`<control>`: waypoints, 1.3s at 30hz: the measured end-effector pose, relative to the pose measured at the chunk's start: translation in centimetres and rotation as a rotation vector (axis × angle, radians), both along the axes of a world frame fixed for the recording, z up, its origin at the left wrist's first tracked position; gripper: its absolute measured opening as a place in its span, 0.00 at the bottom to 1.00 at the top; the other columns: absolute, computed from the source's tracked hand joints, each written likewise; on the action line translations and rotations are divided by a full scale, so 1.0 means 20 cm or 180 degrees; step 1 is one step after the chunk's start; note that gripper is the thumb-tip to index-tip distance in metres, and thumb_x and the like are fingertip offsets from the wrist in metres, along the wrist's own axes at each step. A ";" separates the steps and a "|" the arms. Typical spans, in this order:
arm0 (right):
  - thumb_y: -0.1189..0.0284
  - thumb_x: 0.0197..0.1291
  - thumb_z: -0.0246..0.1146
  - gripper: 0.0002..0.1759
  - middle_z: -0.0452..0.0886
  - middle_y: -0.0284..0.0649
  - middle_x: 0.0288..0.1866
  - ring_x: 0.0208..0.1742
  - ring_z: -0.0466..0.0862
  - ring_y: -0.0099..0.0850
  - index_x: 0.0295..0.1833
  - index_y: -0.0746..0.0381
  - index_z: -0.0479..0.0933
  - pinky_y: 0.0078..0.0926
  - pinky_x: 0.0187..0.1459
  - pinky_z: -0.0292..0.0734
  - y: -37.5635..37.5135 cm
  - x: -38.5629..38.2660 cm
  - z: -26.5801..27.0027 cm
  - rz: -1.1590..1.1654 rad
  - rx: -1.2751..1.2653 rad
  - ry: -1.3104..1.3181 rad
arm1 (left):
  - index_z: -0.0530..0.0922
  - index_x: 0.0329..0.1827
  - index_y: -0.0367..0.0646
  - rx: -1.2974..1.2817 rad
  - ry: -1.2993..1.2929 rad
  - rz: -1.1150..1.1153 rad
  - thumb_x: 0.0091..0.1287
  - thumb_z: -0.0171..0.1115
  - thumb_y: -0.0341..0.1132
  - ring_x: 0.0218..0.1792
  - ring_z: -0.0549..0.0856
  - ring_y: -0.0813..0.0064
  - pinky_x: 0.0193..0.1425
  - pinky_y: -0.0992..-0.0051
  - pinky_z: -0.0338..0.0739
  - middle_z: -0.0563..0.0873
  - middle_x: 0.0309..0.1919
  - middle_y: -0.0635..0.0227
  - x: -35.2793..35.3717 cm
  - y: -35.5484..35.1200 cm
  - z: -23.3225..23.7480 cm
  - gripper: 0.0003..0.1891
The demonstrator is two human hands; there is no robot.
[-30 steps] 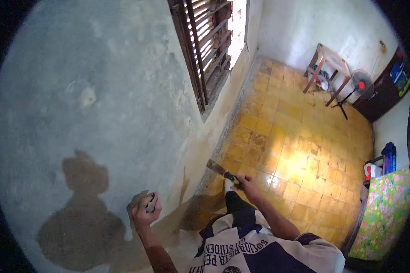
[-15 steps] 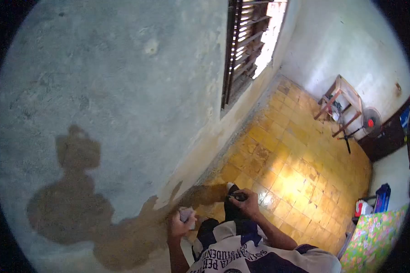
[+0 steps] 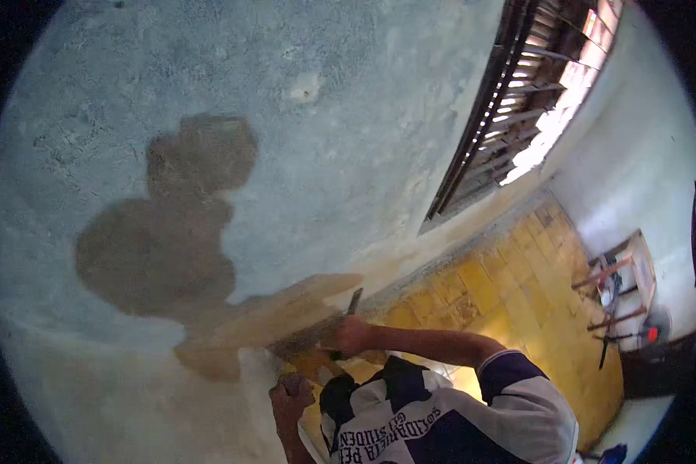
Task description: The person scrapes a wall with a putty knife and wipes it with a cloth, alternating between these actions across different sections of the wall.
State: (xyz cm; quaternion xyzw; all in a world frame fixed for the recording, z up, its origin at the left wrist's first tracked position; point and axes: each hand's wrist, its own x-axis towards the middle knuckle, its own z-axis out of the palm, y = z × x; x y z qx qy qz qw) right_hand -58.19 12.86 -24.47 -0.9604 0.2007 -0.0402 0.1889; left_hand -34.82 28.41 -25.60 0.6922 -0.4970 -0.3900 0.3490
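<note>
Two hands are apart: the right hand [image 3: 349,337] is clamped on a scraper [image 3: 354,301], blade pointing up against the wall [image 3: 301,155] near its bottom edge. The left hand [image 3: 289,396], lower and farther from the blade, is fisted; whether it holds anything is unclear.

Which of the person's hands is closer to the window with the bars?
Right. The right hand, gripping a scraper against the wall, is below and left of the window; the left hand, closed, sits lower and farther left.
</note>
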 end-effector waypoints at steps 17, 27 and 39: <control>0.55 0.52 0.62 0.22 0.84 0.44 0.31 0.34 0.84 0.45 0.50 0.55 0.76 0.46 0.35 0.79 -0.47 -0.26 -0.43 0.0457 -0.0248 0.0722 | 0.81 0.40 0.33 0.0502 -0.0315 0.1218 0.61 0.69 0.41 0.32 0.87 0.61 0.38 0.63 0.82 0.87 0.33 0.55 -0.36 0.69 -0.35 0.17; 0.63 0.57 0.64 0.25 0.74 0.49 0.51 0.54 0.76 0.47 0.57 0.62 0.70 0.44 0.54 0.73 0.05 -0.36 -0.65 0.0133 0.0070 -0.1026 | 0.79 0.43 0.33 -0.0177 0.0288 0.0581 0.64 0.67 0.36 0.33 0.89 0.68 0.36 0.69 0.86 0.86 0.34 0.61 -0.23 0.32 -0.02 0.14; 0.60 0.39 0.80 0.29 0.78 0.44 0.35 0.38 0.82 0.39 0.40 0.64 0.73 0.36 0.39 0.78 0.40 -0.69 -0.62 -0.4006 0.0573 -0.1093 | 0.80 0.45 0.31 -0.0756 0.0080 0.0019 0.61 0.68 0.36 0.37 0.83 0.71 0.44 0.72 0.80 0.85 0.37 0.60 0.21 -0.21 0.14 0.16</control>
